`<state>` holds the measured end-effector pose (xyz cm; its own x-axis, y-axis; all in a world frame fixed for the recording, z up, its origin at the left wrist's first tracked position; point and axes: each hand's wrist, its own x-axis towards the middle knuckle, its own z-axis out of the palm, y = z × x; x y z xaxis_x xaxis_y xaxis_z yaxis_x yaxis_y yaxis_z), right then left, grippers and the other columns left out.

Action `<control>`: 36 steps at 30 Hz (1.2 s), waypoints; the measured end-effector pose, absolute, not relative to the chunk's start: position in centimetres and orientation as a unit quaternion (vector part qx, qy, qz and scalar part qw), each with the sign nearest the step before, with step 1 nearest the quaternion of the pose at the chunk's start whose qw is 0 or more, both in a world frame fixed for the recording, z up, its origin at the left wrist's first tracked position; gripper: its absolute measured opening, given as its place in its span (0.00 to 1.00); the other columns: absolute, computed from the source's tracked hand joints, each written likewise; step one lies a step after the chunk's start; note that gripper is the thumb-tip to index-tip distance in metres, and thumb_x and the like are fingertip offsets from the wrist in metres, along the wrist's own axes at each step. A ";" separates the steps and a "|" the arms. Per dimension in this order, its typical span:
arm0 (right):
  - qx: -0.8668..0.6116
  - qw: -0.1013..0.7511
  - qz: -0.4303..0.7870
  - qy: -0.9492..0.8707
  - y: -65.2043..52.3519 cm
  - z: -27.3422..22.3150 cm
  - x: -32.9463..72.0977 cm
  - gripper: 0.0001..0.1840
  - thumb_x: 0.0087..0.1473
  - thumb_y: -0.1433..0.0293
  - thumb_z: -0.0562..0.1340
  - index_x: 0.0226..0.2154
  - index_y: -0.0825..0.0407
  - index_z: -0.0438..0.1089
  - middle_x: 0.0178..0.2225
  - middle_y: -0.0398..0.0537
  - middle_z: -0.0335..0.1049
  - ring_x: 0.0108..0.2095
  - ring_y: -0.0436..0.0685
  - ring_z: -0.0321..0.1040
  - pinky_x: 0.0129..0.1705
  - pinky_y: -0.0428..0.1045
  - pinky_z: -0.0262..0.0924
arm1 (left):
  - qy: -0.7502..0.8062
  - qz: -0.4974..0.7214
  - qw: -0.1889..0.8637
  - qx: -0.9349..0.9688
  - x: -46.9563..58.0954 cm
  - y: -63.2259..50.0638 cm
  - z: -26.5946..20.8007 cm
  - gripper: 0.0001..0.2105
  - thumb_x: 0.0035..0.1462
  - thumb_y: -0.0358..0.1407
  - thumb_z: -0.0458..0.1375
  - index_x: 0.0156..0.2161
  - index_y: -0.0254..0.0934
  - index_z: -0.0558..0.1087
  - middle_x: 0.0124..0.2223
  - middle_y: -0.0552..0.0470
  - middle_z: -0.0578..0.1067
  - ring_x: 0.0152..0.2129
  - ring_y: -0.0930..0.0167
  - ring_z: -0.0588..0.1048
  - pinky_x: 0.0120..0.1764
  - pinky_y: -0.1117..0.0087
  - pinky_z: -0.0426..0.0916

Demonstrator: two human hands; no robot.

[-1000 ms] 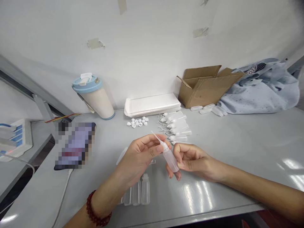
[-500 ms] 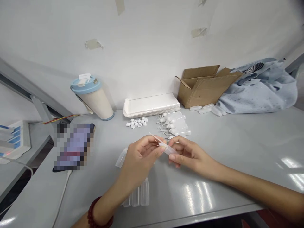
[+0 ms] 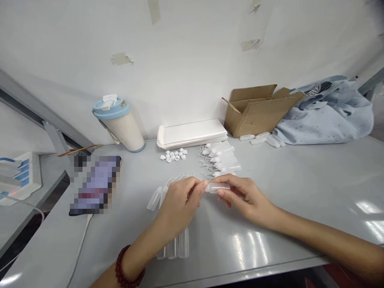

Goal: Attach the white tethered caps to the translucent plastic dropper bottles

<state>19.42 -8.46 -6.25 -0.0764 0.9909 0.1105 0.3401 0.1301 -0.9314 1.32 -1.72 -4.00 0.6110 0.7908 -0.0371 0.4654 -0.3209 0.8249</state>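
Between my hands, over the middle of the table, lies a small translucent plastic dropper bottle (image 3: 218, 187), nearly level. My right hand (image 3: 247, 195) grips its body between thumb and fingers. My left hand (image 3: 179, 199) is closed in a pinch at the neck end, and its fingertips hide the tip. Just beyond, a group of similar bottles (image 3: 225, 158) with white tops and thin tails lies on the table. More bottles (image 3: 154, 199) with thin tails are partly covered by my left hand. Near my left forearm, several clear bottles (image 3: 183, 243) lie side by side.
Small white caps (image 3: 177, 157) sit in a cluster before a stack of white envelopes (image 3: 192, 134). Behind are a tumbler (image 3: 123, 126), an open cardboard box (image 3: 258, 116) and blue fabric (image 3: 327, 120). A phone (image 3: 96, 184) with a cable (image 3: 81, 248) lies left.
The bottle has turned from slanting to nearly level. The thin white piece that stuck up at my left fingers no longer shows. My left fingers have closed in around the bottle's neck end.
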 end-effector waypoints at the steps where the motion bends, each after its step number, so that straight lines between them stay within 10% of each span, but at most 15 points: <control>1: -0.533 0.422 0.377 -0.629 -8.5 -6.2 19.4 0.15 0.59 0.64 0.56 0.43 0.57 0.68 0.22 0.41 0.63 0.21 0.49 0.64 0.24 0.45 0.58 | 0.399 0.187 0.439 0.783 1.3 -1.7 -4.0 0.21 0.63 0.44 0.48 0.21 0.37 0.63 0.19 0.58 0.67 0.18 0.75 0.64 0.23 0.75 0.58; 21: -0.445 0.448 0.641 -0.437 -7.5 -6.0 19.8 0.24 0.59 0.55 0.55 0.19 0.54 0.58 0.16 0.35 0.53 0.12 0.43 0.51 0.14 0.42 0.50 | 0.235 0.345 0.257 0.872 1.2 -2.1 -5.3 0.03 0.59 0.30 0.57 0.38 0.34 0.71 0.36 0.50 0.75 0.32 0.73 0.74 0.35 0.75 0.67; 31: -0.518 0.430 0.394 -0.626 -8.5 -5.4 19.6 0.17 0.63 0.61 0.51 0.36 0.55 0.69 0.16 0.37 0.60 0.17 0.47 0.59 0.24 0.44 0.57 | 0.346 0.174 0.489 0.782 1.3 -2.4 -3.8 0.20 0.63 0.43 0.48 0.22 0.36 0.67 0.24 0.55 0.70 0.22 0.74 0.69 0.25 0.74 0.59; 36: -0.488 0.417 0.198 -0.741 -8.5 -6.1 19.8 0.12 0.61 0.66 0.55 0.44 0.54 0.67 0.32 0.51 0.71 0.29 0.54 0.67 0.28 0.47 0.63 | 0.369 0.169 0.561 0.722 1.3 -2.4 -3.7 0.20 0.62 0.46 0.49 0.24 0.36 0.68 0.21 0.56 0.69 0.20 0.74 0.69 0.25 0.74 0.62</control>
<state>19.81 -8.46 -6.15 -0.1764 0.8878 0.4251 0.5585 0.4459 -0.6995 1.30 -2.40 -3.72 0.6714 0.7213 -0.1700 0.3431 -0.0992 0.9340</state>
